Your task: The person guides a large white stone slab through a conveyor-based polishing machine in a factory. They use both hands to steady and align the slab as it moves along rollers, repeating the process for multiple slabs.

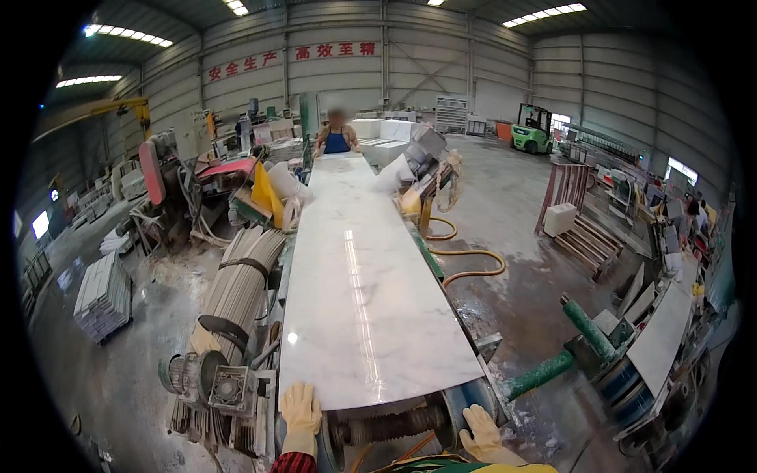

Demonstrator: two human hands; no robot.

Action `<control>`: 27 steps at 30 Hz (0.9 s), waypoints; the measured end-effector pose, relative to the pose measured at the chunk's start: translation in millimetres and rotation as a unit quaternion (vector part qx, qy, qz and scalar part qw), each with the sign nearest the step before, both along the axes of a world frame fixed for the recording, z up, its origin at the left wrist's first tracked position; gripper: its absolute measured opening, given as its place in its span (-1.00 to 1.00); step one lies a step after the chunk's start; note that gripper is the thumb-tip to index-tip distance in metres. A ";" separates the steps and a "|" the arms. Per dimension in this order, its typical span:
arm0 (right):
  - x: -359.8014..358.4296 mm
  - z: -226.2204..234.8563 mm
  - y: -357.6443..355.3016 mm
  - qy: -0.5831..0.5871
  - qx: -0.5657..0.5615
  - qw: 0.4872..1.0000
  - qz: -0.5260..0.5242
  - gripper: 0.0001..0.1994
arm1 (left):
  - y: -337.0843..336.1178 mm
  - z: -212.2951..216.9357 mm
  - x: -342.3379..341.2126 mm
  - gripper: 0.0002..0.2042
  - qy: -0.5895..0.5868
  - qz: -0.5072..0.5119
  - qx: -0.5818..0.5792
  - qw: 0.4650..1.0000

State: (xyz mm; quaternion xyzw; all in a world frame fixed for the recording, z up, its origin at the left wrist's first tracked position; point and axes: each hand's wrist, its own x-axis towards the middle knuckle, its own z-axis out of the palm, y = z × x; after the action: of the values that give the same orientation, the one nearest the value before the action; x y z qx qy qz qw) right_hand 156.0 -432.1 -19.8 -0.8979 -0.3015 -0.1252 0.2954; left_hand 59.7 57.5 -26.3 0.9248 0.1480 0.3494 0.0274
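A long, polished white stone slab with grey veining (371, 299) lies flat along the machine bed, stretching away from me. My left hand (300, 408), in a cream rubber glove, is at the slab's near left corner, fingers extended over its edge. My right hand (481, 435), gloved alike, rests with fingers spread on the blue end part of the bed (465, 406), just off the slab's near right corner. Neither hand grips anything. Between them, below the slab's near edge, shows a dark ribbed roller (390, 426).
A co-worker in a blue apron (337, 140) stands at the slab's far end. Motors (231, 389) and strapped strips (236, 276) flank the left side. Green posts (540, 374) and a yellow hose (481, 264) are at right. A green forklift (532, 132) stands farther back.
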 end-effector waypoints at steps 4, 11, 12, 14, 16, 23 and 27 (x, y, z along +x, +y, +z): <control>8.6 -35.3 -9.8 -0.131 -0.038 0.990 0.037 -0.46 | -12.7 11.8 0.5 -0.57 0.026 0.005 -0.060 0.998; 10.8 -24.1 -15.8 0.034 0.018 0.999 0.027 -0.45 | -6.0 -18.7 4.1 -0.57 0.007 0.041 0.002 0.999; 12.7 -25.1 -16.4 0.035 0.023 0.999 0.029 -0.46 | -6.1 -20.4 2.2 -0.58 0.011 0.046 0.003 0.999; 15.9 -25.2 -18.7 0.032 0.042 0.998 0.031 -0.49 | -4.7 -21.9 4.2 -0.58 0.017 0.049 0.003 0.999; 11.2 -26.2 -22.1 0.030 0.066 0.997 0.032 -0.55 | -7.0 -20.7 0.6 -0.59 0.029 0.045 -0.002 0.999; 13.3 2.3 -12.7 0.031 0.055 0.997 0.040 -0.65 | -5.7 -17.0 -2.3 -0.61 0.013 0.047 0.033 0.998; 16.5 -9.3 -24.3 0.001 0.073 0.995 0.072 -0.63 | -10.1 -19.7 -0.5 -0.60 0.026 0.048 0.034 0.998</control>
State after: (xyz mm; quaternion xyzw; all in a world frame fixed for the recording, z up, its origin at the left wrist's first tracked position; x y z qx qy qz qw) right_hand 172.5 -456.4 -29.2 -0.8502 -0.3549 -0.1246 0.3683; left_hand 59.1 47.4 -46.0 0.9259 0.1811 0.3307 -0.0244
